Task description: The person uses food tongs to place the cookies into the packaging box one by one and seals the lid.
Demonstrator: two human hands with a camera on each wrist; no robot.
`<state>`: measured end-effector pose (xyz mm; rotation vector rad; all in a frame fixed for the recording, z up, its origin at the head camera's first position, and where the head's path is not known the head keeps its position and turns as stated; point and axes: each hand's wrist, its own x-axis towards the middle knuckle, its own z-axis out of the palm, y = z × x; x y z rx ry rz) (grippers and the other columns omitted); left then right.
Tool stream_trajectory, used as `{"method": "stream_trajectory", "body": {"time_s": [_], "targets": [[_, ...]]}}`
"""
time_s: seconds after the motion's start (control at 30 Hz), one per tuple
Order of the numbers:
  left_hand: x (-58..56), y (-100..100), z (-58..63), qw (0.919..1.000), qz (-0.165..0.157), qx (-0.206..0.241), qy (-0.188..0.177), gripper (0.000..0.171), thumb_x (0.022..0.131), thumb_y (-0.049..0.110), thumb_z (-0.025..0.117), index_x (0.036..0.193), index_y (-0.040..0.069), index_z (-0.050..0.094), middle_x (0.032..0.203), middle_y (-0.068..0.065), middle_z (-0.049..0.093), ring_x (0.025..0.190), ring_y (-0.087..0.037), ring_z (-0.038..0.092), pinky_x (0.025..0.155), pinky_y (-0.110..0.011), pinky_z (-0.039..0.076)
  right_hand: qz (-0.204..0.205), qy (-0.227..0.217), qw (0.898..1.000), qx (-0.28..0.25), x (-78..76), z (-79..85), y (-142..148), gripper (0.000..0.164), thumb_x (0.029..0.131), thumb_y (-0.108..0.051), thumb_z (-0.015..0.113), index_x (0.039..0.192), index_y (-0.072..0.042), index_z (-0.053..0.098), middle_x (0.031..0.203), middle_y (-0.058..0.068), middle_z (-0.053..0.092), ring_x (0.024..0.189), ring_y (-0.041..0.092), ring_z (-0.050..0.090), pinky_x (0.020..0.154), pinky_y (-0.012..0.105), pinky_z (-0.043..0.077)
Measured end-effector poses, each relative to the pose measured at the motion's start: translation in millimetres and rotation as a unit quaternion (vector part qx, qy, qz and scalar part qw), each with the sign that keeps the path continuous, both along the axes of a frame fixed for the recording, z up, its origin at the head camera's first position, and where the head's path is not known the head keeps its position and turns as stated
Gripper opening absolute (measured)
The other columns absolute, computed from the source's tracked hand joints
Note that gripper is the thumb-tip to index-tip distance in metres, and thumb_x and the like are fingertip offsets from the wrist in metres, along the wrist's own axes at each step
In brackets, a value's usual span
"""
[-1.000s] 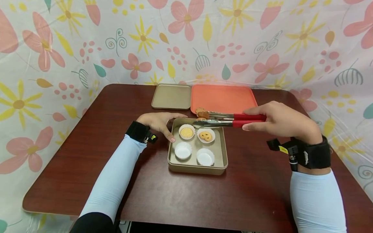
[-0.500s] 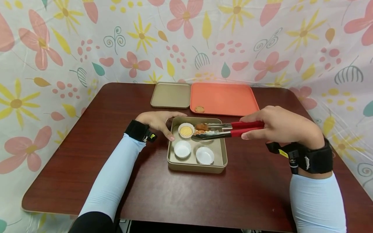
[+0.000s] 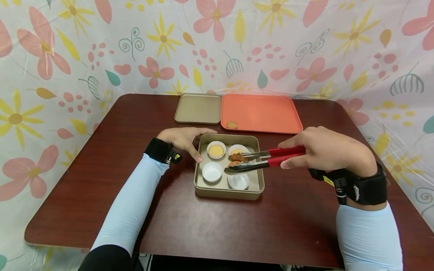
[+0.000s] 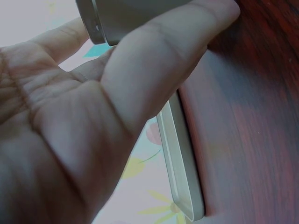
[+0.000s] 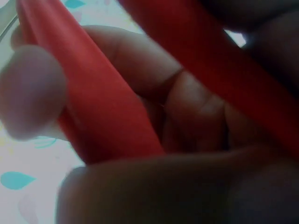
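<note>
In the head view a gold rectangular tin [image 3: 228, 194] holds several white paper cups. My left hand [image 3: 181, 141] rests at its back left corner, thumb along the left side and fingers reaching behind; the left wrist view shows the thumb stretched along the wall. My right hand [image 3: 322, 152] grips red-handled tongs [image 3: 278, 157]. Between the tongs' metal tips is a glossy brown baked piece [image 3: 234, 162], above the tin's right half. The back left cup [image 3: 216, 149] has a yellow round cookie; the back right cup [image 3: 238, 148] is partly hidden. The front left cup [image 3: 212, 172] is empty.
An orange tray [image 3: 261, 113] with one cookie [image 3: 232, 125] near its front left corner lies behind the tin. Beside it on the left is a shallow gold lid [image 3: 198, 108]. A floral cloth hangs beyond the brown table [image 3: 162, 222].
My right hand has brought the tongs and the brown piece from the tin's back edge forward and down, over the front right cup. The left hand stays at the tin's corner.
</note>
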<state>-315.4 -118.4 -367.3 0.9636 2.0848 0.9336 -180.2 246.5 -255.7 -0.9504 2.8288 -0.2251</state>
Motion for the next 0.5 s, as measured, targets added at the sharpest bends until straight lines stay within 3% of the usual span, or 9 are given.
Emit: {"method": "stream_trajectory", "body": {"time_s": [0.23, 0.5], "targets": [[-0.8, 0.5, 0.4, 1.0000, -0.001, -0.002, -0.001, 0.106, 0.066, 0.020, 0.089, 0.150, 0.018, 0.024, 0.145, -0.004, 0.035, 0.127, -0.023, 0.042, 0.103, -0.038, 0.036, 0.001, -0.003, 1.000, 0.005, 2.0, -1.2, -2.3, 0.054, 0.077, -0.065, 0.064, 0.113, -0.026, 0.070, 0.087, -0.019, 0.064, 0.070, 0.003, 0.053, 0.064, 0.027, 0.044], [-1.5, 0.1, -1.0, 0.9998, 0.002, 0.005, -0.017, 0.106, 0.066, 0.019, 0.089, 0.150, 0.020, 0.024, 0.145, -0.006, 0.036, 0.126, -0.025, 0.043, 0.104, -0.040, 0.035, -0.005, -0.029, 0.999, 0.014, 2.5, -1.1, -4.2, 0.050, 0.077, -0.064, 0.066, 0.111, -0.028, 0.070, 0.084, -0.018, 0.062, 0.070, 0.005, 0.053, 0.063, 0.028, 0.045]]}}
